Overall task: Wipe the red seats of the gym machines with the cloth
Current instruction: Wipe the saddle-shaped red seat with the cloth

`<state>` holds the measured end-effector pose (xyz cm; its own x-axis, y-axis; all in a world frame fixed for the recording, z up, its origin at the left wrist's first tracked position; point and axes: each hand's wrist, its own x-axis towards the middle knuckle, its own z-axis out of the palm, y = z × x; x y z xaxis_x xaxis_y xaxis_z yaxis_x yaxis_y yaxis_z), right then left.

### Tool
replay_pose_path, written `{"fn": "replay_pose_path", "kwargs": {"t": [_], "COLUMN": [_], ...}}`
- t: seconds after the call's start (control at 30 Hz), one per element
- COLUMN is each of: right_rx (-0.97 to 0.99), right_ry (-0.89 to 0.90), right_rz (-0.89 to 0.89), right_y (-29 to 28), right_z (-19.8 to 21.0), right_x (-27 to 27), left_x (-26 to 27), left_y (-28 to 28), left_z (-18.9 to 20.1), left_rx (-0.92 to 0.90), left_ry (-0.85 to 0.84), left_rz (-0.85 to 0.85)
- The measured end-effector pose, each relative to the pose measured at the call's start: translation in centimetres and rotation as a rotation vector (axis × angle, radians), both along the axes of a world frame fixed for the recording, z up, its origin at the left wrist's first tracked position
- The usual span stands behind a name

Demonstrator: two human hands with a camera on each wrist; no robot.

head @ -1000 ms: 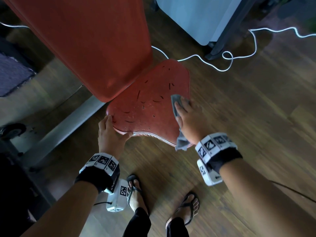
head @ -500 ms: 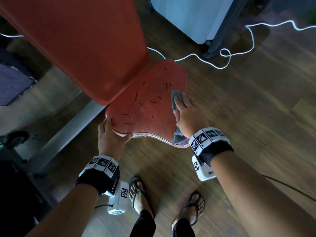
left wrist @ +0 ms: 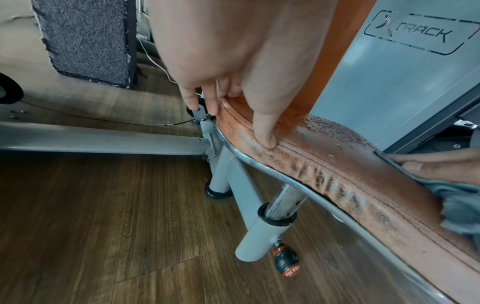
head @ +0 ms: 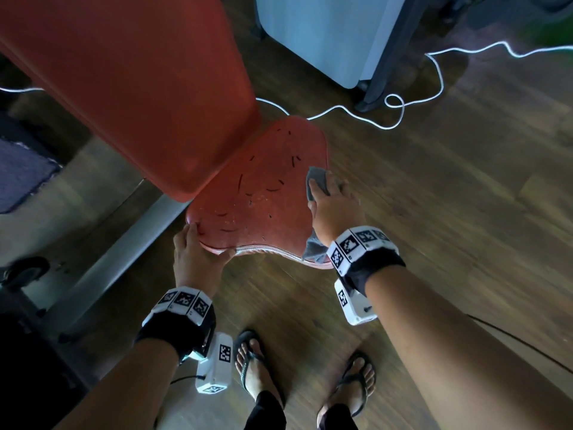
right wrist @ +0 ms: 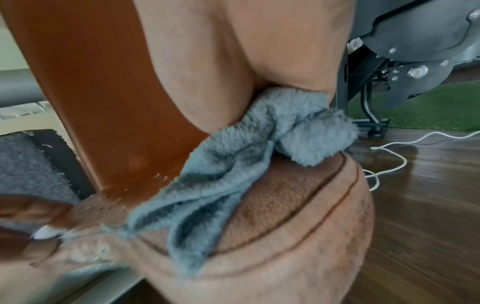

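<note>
A worn red seat with dark cracks sits low below a tall red backrest. My right hand presses a grey cloth onto the seat's right edge, fingers laid flat over it; the cloth's loose end hangs over the seat's front rim. My left hand grips the seat's front left corner, thumb pressed on the side seam and fingers curled round the far edge.
Grey machine frame and seat post stand under the seat. A white cable loops over the wooden floor behind. Another grey machine stands at the back, a dark mat at the left. My sandalled feet are just before the seat.
My right hand has slid the cloth forward along the seat's right edge, away from me. The left hand has kept its hold on the front left corner.
</note>
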<state>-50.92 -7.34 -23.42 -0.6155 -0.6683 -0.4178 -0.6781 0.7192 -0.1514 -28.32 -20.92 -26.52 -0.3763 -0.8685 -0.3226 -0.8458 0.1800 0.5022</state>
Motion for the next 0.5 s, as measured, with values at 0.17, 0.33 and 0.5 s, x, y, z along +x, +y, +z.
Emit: {"fn": "replay_pose_path", "kwargs": {"t": [0.17, 0.33, 0.5], "right_rx": [-0.036, -0.009, -0.098], "right_ry": [0.122, 0.121, 0.124], "right_rz": [0.126, 0.176, 0.230], "right_y": [1.7, 0.2, 2.0], "right_z": [-0.3, -0.7, -0.5], "right_x": [1.9, 0.5, 1.7], "left_x": [0.1, 0.0, -0.1], "left_y": [0.0, -0.1, 0.0], "left_z": [-0.2, -0.2, 0.0], "left_rx": [-0.008, -0.022, -0.033], "left_ry": [-0.012, -0.067, -0.097], "left_rz": [0.001, -0.007, -0.008]}}
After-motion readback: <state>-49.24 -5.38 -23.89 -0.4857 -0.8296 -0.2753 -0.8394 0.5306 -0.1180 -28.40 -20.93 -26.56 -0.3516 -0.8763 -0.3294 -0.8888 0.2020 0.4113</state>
